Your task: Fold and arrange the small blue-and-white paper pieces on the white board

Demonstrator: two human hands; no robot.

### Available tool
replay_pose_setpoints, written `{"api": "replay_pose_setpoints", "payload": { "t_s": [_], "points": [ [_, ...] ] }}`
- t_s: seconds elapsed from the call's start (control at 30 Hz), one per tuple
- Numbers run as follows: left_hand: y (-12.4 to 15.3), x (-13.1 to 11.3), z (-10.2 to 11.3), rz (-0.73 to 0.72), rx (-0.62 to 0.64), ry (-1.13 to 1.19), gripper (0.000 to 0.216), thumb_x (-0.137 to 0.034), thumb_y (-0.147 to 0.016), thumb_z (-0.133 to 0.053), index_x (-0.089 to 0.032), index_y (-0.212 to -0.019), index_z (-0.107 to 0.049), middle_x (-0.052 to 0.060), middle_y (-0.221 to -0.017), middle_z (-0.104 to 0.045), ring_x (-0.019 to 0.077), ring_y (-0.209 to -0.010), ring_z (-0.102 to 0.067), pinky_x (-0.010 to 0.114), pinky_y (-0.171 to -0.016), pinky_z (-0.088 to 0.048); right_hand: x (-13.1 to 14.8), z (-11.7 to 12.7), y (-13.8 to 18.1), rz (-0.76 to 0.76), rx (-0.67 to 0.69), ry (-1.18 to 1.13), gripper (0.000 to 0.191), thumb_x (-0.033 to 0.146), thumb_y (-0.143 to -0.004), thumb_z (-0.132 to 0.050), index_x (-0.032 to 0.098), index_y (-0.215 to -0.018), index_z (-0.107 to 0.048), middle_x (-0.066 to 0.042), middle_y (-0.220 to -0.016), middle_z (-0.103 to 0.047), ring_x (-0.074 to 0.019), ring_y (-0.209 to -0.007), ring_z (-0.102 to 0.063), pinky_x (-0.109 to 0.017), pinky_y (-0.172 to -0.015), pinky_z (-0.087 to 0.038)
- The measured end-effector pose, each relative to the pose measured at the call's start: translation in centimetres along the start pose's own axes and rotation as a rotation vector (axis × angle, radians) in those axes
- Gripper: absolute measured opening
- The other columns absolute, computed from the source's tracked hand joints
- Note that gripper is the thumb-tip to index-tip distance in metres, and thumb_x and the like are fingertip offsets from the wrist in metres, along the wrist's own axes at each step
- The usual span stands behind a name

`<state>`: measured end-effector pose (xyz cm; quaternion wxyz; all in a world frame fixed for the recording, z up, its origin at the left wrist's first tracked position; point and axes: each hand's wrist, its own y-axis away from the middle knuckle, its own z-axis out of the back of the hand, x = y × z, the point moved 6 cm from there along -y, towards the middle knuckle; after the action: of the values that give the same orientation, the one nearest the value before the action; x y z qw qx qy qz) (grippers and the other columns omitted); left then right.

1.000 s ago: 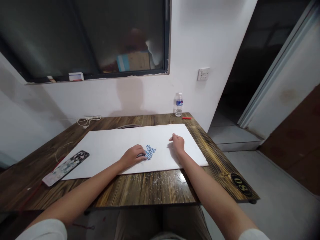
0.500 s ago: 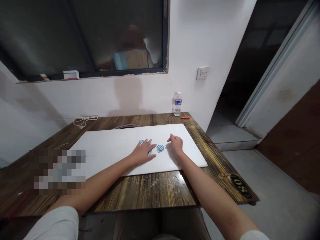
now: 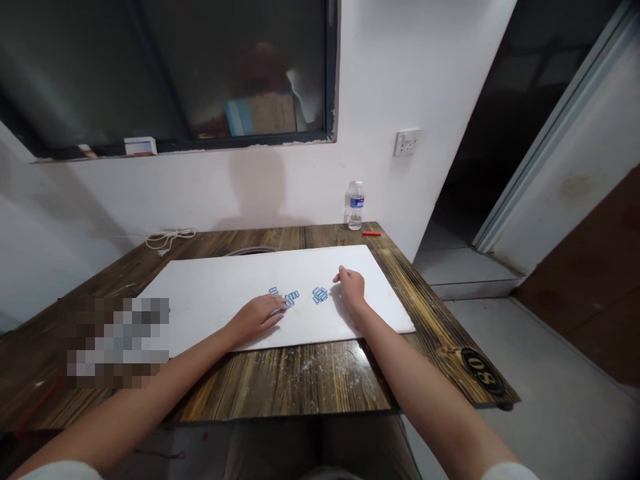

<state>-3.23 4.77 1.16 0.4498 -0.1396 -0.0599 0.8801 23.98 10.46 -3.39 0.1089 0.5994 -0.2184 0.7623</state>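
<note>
On the white board (image 3: 200, 297) lie two groups of small blue-and-white rectangular pieces. My left hand (image 3: 255, 317) is palm down with its fingers stretched out, the fingertips over the edge of the left group of pieces (image 3: 294, 295). Some of that group may be hidden under the fingers. The right group of pieces (image 3: 320, 295) is a tight cluster between my two hands, untouched. Beside it, my right hand (image 3: 351, 285) rests on the board with its fingers curled in. Whether anything is inside those fingers is hidden.
A wooden table (image 3: 310, 383) carries the board. At its back stand a water bottle (image 3: 355, 207), a red pen-like stick (image 3: 371, 234) and a coiled white cable (image 3: 170, 240). A round object (image 3: 250, 251) shows partly behind the board. A blurred patch covers the left side.
My left hand has slid left and back toward me, its fingers closer together. The left group has shifted and more of it shows. My right hand and the right cluster stay put.
</note>
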Motion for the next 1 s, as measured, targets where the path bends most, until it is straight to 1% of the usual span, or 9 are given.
{"api": "replay_pose_setpoints", "payload": {
  "t_s": [0.17, 0.3, 0.37, 0.53, 0.6, 0.7, 0.77, 0.87, 1.0],
  "points": [
    [1.7, -1.6, -0.4, -0.136, 0.255, 0.058, 0.045, -0.040, -0.100, -0.037, -0.027, -0.143, -0.045, 0.007, -0.150, -0.044, 0.0233, -0.144, -0.031, 0.046, -0.118, -0.022, 0.2, -0.1, 0.0, -0.002, 0.012, 0.013, 0.050, 0.049, -0.085, -0.040, 0.020, -0.051, -0.063, -0.001, -0.045, -0.055, -0.0187, -0.053, -0.054, -0.029, -0.056, -0.034],
    [-0.4, -4.4, -1.3, -0.203, 0.412, 0.106, 0.059, -0.054, -0.097, -0.036, -0.032, -0.152, -0.028, 0.006, -0.157, -0.030, 0.0263, -0.148, -0.017, 0.050, -0.120, -0.007, 0.4, -0.3, 0.2, -0.020, 0.057, 0.037, 0.050, 0.048, -0.084, -0.040, 0.021, -0.050, -0.064, -0.002, -0.049, -0.061, -0.0185, -0.056, -0.056, -0.028, -0.058, -0.036],
    [-2.2, -5.5, -2.2, -0.233, 0.466, 0.095, 0.069, -0.062, -0.093, -0.039, -0.032, -0.153, -0.023, 0.006, -0.159, -0.024, 0.0285, -0.149, -0.013, 0.052, -0.119, -0.003, 0.5, -0.8, 0.3, -0.010, 0.139, 0.052, 0.048, 0.044, -0.084, -0.040, 0.021, -0.050, -0.066, -0.003, -0.054, -0.065, -0.0179, -0.059, -0.059, -0.027, -0.062, -0.039],
    [-7.3, -5.4, -4.3, -0.211, 0.414, 0.003, 0.074, -0.067, -0.090, -0.040, -0.033, -0.153, -0.023, 0.005, -0.161, -0.020, 0.0331, -0.149, -0.007, 0.056, -0.117, -0.005, 0.3, -1.7, 0.2, 0.013, 0.311, 0.049, 0.047, 0.038, -0.084, -0.040, 0.020, -0.050, -0.067, -0.004, -0.055, -0.068, -0.0164, -0.058, -0.061, -0.027, -0.066, -0.043],
    [-9.0, -4.6, -4.7, -0.180, 0.373, -0.042, 0.069, -0.064, -0.092, -0.038, -0.033, -0.152, -0.026, 0.004, -0.160, -0.024, 0.0329, -0.149, -0.008, 0.055, -0.116, -0.012, 0.0, -1.6, -0.2, -0.024, 0.294, -0.040, 0.045, 0.041, -0.083, -0.042, 0.019, -0.054, -0.068, -0.005, -0.057, -0.069, -0.0169, -0.058, -0.062, -0.027, -0.064, -0.045],
    [-10.5, -3.4, -4.7, -0.133, 0.299, -0.102, 0.054, -0.050, -0.098, -0.037, -0.032, -0.148, -0.036, 0.004, -0.156, -0.034, 0.0272, -0.144, -0.028, 0.045, -0.111, -0.028, -0.3, -1.0, -0.9, -0.070, 0.186, -0.231, 0.043, 0.045, -0.083, -0.044, 0.017, -0.061, -0.069, -0.007, -0.062, -0.071, -0.0177, -0.061, -0.065, -0.028, -0.064, -0.047],
    [-10.8, -2.5, -4.2, -0.091, 0.254, -0.148, 0.046, -0.042, -0.099, -0.038, -0.031, -0.143, -0.045, 0.004, -0.150, -0.044, 0.0241, -0.133, -0.043, 0.040, -0.105, -0.035, -0.4, -0.4, -1.1, -0.099, 0.095, -0.332, 0.041, 0.044, -0.082, -0.045, 0.016, -0.064, -0.069, -0.008, -0.063, -0.071, -0.0178, -0.062, -0.064, -0.028, -0.063, -0.048],
    [-10.2, -1.4, -3.2, -0.006, 0.199, -0.222, 0.039, -0.037, -0.096, -0.043, -0.029, -0.132, -0.056, 0.005, -0.134, -0.058, 0.0234, -0.117, -0.054, 0.036, -0.094, -0.043, -0.2, 0.1, -1.0, -0.137, 0.006, -0.398, 0.037, 0.040, -0.082, -0.045, 0.016, -0.063, -0.067, -0.008, -0.062, -0.069, -0.0182, -0.063, -0.063, -0.028, -0.059, -0.048],
    [-8.0, -0.1, -1.4, 0.151, 0.156, -0.333, 0.036, -0.039, -0.092, -0.051, -0.025, -0.125, -0.060, 0.009, -0.114, -0.065, 0.0254, -0.105, -0.058, 0.034, -0.080, -0.047, 0.3, 0.1, -0.5, -0.100, 0.037, -0.320, 0.039, 0.040, -0.083, -0.045, 0.017, -0.058, -0.065, -0.007, -0.058, -0.067, -0.0178, -0.060, -0.061, -0.028, -0.058, -0.046]
  ]
}}
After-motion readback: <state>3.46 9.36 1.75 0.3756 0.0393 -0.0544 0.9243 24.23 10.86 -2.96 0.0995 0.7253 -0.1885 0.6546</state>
